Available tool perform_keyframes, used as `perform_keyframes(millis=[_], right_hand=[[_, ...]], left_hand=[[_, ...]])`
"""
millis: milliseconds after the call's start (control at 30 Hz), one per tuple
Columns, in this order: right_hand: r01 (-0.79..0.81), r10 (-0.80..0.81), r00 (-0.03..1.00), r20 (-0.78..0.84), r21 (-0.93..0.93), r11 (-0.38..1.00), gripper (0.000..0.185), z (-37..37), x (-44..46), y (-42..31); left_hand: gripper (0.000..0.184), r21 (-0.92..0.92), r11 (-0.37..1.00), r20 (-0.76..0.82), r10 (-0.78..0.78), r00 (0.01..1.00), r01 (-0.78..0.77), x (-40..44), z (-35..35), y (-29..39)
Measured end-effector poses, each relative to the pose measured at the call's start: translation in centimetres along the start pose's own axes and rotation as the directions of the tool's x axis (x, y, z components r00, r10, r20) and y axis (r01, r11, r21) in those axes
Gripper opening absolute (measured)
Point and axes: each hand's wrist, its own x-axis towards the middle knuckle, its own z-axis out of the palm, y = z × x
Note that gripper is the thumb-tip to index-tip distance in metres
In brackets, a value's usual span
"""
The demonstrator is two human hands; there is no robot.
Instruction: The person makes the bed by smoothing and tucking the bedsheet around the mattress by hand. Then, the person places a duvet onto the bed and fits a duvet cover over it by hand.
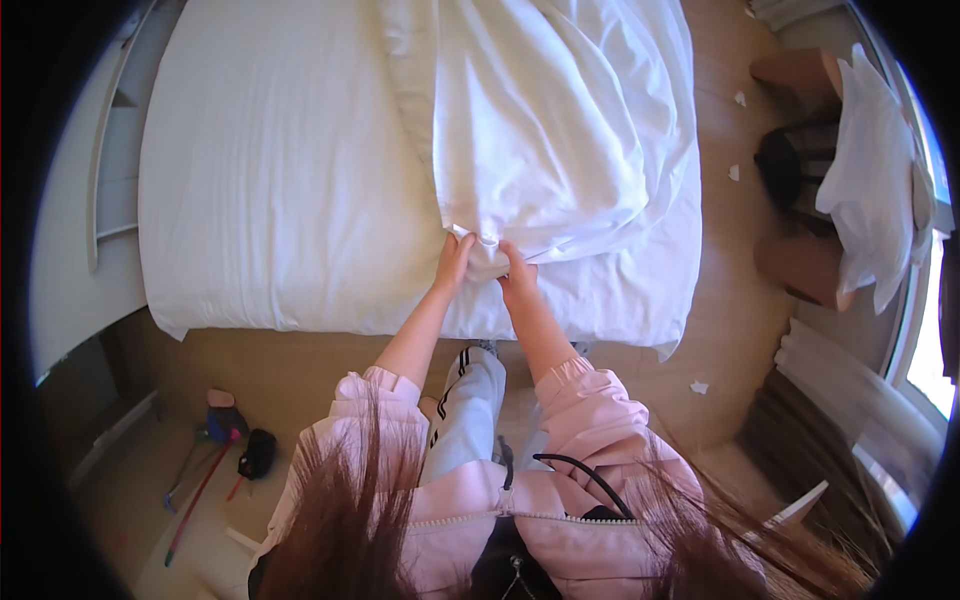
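Note:
A white duvet [540, 130] lies bunched and folded over the right half of the bed. My left hand [455, 260] grips its near edge close to the corner, fingers closed on the cloth. A short way to the right, my right hand [517, 272] is closed on the same edge, with the cloth sagging a little between the two. Some of my fingers are hidden under the fabric. Beneath the duvet, a white sheet [270, 190] covers the mattress, and its hem hangs at the foot end.
On the right, a white cloth [868, 180] drapes over furniture beside a dark chair [785, 165]. Paper scraps [699, 387] dot the wooden floor. A black bag [257, 453] and cords lie at lower left. White shelving [118, 150] stands left; brown curtains [800, 440] hang lower right.

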Motion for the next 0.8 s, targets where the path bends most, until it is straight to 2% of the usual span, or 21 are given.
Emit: perform_keyframes(millis=[67,133,167,233,300,367,400,467,500,567,600,633,700,800], right_hand=[[0.028,-0.029,0.998,-0.051,-0.008,1.000,0.047,-0.2,0.0,0.4],[0.211,-0.219,0.976,0.003,-0.288,0.934,0.037,-0.9,0.4,0.9],[0.217,-0.228,0.974,-0.003,-0.287,0.933,0.037,-1.0,0.1,0.7],[0.189,-0.180,0.982,0.060,-0.307,0.933,0.034,-1.1,-1.2,0.5],[0.225,-0.214,0.974,0.068,-0.298,0.928,0.034,-0.7,-3.0,0.0],[0.244,-0.210,0.967,0.143,-0.288,0.926,0.034,-0.5,-4.1,-0.1],[0.232,-0.199,0.967,0.160,-0.226,0.946,0.033,-0.4,-4.3,0.0],[0.208,-0.167,0.962,0.214,-0.182,0.961,0.035,-0.7,-4.4,-0.1],[0.178,-0.134,0.953,0.273,-0.144,0.973,0.036,-0.8,-4.5,-0.2],[0.176,-0.147,0.952,0.269,-0.089,0.980,0.039,-0.8,-5.1,-0.4],[0.169,-0.152,0.953,0.260,-0.042,0.985,0.043,-0.9,-5.4,-0.5],[0.177,-0.161,0.950,0.269,-0.039,0.983,0.043,-1.0,-5.9,-0.8],[0.110,-0.116,0.953,0.280,0.036,0.993,0.049,-1.4,-7.0,-1.1],[0.041,-0.049,0.963,0.263,0.034,0.999,0.052,-2.7,-8.2,-1.3]], left_hand=[[0.053,0.010,0.999,0.081,0.047,0.996,-0.048,0.1,0.8,1.6],[0.065,-0.063,0.998,-0.020,0.018,1.000,-0.019,0.1,1.5,3.3],[0.065,-0.064,0.998,-0.010,0.020,1.000,-0.021,0.9,1.7,3.2],[0.073,-0.235,0.971,-0.033,-0.055,0.998,0.046,2.9,1.4,3.7],[0.069,-0.031,0.986,-0.243,0.154,0.958,-0.166,4.2,1.3,6.4],[0.060,0.007,0.988,-0.256,0.148,0.955,-0.151,4.8,1.1,9.4],[0.060,0.009,0.988,-0.250,0.149,0.957,-0.152,4.4,1.1,10.8],[0.051,0.100,0.991,-0.194,-0.066,0.979,0.086,4.1,0.6,12.6],[0.051,0.104,0.991,-0.193,-0.058,0.979,0.079,3.7,0.2,12.8],[0.049,0.044,0.986,-0.193,0.169,0.967,-0.163,3.0,-0.4,12.8],[0.046,-0.072,0.978,-0.249,0.172,0.953,-0.195,2.2,-0.6,12.5],[0.046,-0.072,0.976,-0.249,0.184,0.951,-0.207,0.8,-0.6,12.7],[0.047,-0.177,0.972,-0.303,0.096,0.948,-0.155,-2.2,-0.7,13.5],[0.049,-0.238,0.949,-0.284,0.134,0.949,-0.205,-6.0,0.5,14.0]])
